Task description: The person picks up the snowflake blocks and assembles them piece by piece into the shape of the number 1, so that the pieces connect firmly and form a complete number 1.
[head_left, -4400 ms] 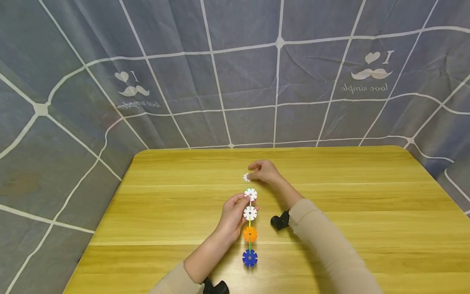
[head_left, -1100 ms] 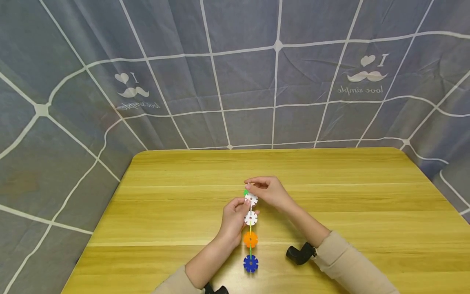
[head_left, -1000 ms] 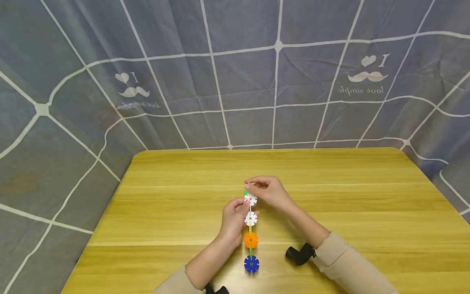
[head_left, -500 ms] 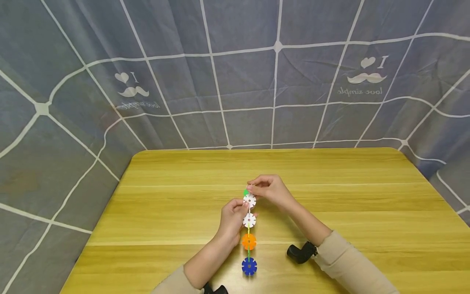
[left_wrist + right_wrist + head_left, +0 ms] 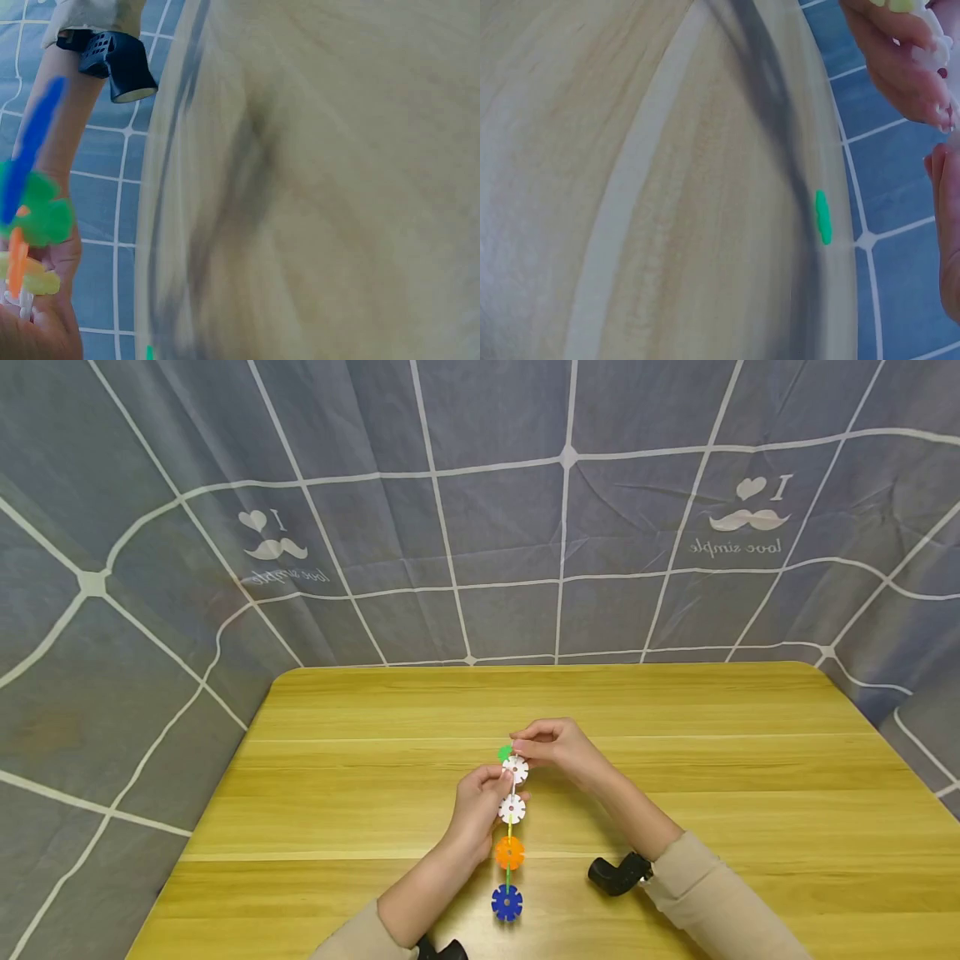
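Note:
A chain of slotted plastic discs runs toward me, some face-up and some edge-on. At its near end is a blue disc [image 5: 507, 902], then an orange disc [image 5: 510, 852] and white discs [image 5: 512, 809]. Green and yellow discs link them edge-on. My left hand [image 5: 472, 810] pinches the chain near its far white disc [image 5: 515, 769]. With thumb and fingertips, my right hand [image 5: 566, 750] holds a white disc edge-on against that far end; its slot is too small to make out. In the left wrist view, the blue disc [image 5: 31, 146] looms close and blurred.
A loose green disc [image 5: 505, 752] lies on the wooden table [image 5: 337, 760] just beyond the hands. Black wrist cameras [image 5: 619, 874] sit at both cuffs. A grey-blue curtain [image 5: 510, 527] with white lines hangs behind the table and at its sides.
My right hand has picked the white disc off the table farther back and brought it to the chain's far end. Lately both hands stay nearly in place; more of the green disc shows.

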`<state>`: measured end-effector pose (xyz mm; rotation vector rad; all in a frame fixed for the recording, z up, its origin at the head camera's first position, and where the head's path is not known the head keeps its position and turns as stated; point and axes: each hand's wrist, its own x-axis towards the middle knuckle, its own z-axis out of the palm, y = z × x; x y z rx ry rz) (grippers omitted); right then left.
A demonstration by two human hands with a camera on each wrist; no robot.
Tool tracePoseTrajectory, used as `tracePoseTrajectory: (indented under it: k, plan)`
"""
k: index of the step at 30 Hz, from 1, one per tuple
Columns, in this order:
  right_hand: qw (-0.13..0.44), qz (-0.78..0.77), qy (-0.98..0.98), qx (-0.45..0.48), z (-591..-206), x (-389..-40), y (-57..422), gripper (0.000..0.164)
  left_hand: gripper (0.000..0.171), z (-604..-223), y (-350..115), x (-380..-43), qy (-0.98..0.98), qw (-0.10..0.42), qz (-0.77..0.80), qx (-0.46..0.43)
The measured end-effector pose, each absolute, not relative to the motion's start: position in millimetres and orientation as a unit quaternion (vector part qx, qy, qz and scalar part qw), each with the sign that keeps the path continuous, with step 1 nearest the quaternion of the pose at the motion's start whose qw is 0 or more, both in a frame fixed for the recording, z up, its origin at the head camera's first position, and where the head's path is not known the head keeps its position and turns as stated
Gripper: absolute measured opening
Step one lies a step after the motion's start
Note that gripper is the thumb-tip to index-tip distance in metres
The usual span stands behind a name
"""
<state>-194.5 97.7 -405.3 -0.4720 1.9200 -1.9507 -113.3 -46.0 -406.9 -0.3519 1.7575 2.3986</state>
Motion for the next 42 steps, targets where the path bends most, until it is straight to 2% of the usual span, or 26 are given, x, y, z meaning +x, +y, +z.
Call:
tracePoseTrajectory:
  k: [4, 7, 10, 13, 21, 33, 42]
  plan:
    - [0.169, -0.702, 0.672, -0.162, -406, -195, 100, 0.017, 0.018, -405, -46, -116, 0.588, 0.082, 0.797, -0.113]
    - [0.171, -0.698, 0.674, -0.171, -407, -194, 102, 0.019, 0.024, -404, -45, -117, 0.588, 0.09, 0.796, -0.111]
    - [0.179, -0.684, 0.682, -0.186, -409, -194, 103, 0.029, 0.029, -404, -46, -118, 0.585, 0.096, 0.798, -0.107]
    - [0.178, -0.67, 0.693, -0.196, -410, -194, 103, 0.032, 0.032, -403, -45, -120, 0.585, 0.096, 0.799, -0.102]
    - [0.16, -0.659, 0.705, -0.206, -412, -194, 105, 0.029, 0.033, -399, -43, -121, 0.581, 0.104, 0.803, -0.08]
    - [0.185, -0.656, 0.689, -0.246, -416, -193, 106, 0.029, 0.032, -396, -44, -123, 0.586, 0.12, 0.801, -0.032]
    - [0.185, -0.658, 0.693, -0.228, -417, -198, 106, 0.033, 0.04, -400, -49, -124, 0.606, 0.119, 0.785, -0.044]
